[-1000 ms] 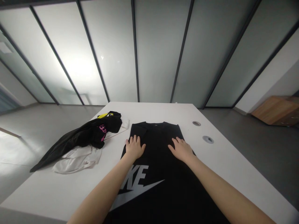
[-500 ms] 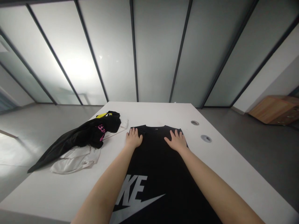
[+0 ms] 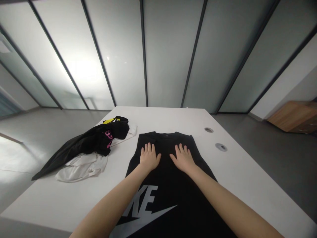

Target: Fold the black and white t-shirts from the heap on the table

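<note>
In the head view, the black shirt (image 3: pixel 165 193) lies flat and lengthwise on the white surface (image 3: pixel 53 206), its collar at the far end and its grey Nike print nearest the person, partly hidden behind the left forearm. Both hands rest on the shirt's upper chest, either side of its centre line. The left grip (image 3: pixel 149 158) and the right grip (image 3: pixel 182 159) are each open, fingers spread and palms down, clamped on nothing; the flat palms look placed to hold the cloth smooth, not to lift it. Left of the shirt, a black garment (image 3: pixel 96 142) with pink lettering and a yellow patch sprawls in a loose heap, partly over a crumpled white garment (image 3: pixel 81 167). Right of the shirt's collar, two round cable ports (image 3: pixel 208 130) are set into the surface. Beyond the shirt, past the surface's far edge, stands a frosted glass partition (image 3: pixel 168 49).
</note>
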A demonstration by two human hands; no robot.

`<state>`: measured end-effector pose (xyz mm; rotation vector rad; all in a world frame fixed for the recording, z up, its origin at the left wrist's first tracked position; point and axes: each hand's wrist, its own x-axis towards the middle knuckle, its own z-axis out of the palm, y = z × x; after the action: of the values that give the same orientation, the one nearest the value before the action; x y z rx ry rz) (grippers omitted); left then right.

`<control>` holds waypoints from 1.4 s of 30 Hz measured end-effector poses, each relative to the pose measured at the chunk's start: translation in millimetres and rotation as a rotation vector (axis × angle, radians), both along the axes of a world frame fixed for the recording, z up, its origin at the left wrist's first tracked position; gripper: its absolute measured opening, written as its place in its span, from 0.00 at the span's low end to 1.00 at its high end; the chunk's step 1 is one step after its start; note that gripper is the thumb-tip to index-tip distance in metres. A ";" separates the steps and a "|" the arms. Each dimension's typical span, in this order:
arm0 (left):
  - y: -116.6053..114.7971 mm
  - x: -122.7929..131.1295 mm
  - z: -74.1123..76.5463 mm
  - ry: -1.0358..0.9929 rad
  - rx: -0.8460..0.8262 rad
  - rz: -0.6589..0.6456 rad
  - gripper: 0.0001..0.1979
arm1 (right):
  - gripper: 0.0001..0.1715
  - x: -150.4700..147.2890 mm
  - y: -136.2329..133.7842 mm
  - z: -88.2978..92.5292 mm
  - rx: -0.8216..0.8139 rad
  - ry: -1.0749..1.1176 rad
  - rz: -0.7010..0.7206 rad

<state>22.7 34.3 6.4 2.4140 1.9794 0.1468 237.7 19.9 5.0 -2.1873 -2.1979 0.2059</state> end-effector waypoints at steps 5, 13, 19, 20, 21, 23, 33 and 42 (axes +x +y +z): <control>-18.6 5.2 -11.8 0.017 0.027 -0.004 0.41 | 0.50 -17.3 -28.0 -4.9 -0.010 0.001 0.017; 25.5 9.0 -11.1 -0.017 -0.004 -0.011 0.41 | 0.46 -24.6 10.2 -5.7 0.060 0.007 -0.034; 63.4 -0.2 1.5 -0.136 0.097 -0.063 0.34 | 0.41 -12.0 50.6 2.7 0.106 0.091 -0.003; 64.7 -1.5 3.2 -0.167 0.126 -0.064 0.32 | 0.39 -9.7 52.5 2.9 0.122 0.117 0.006; 64.6 -2.7 4.6 -0.193 0.150 -0.064 0.30 | 0.37 -7.4 52.9 2.6 0.143 0.152 0.020; 60.8 -5.2 6.8 -0.219 0.177 -0.053 0.28 | 0.33 -2.9 50.8 1.2 0.196 0.262 0.080; 25.0 -18.1 5.6 -0.071 0.050 0.160 0.38 | 0.35 50.0 71.8 5.7 0.358 0.245 -0.043; 16.1 -20.5 -1.5 -0.052 0.091 0.127 0.37 | 0.29 66.4 113.1 16.8 0.225 0.142 -0.047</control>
<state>2.2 50.4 4.9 2.3097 2.1476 0.3051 304.1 133.0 21.7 -2.0354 -1.9860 0.1031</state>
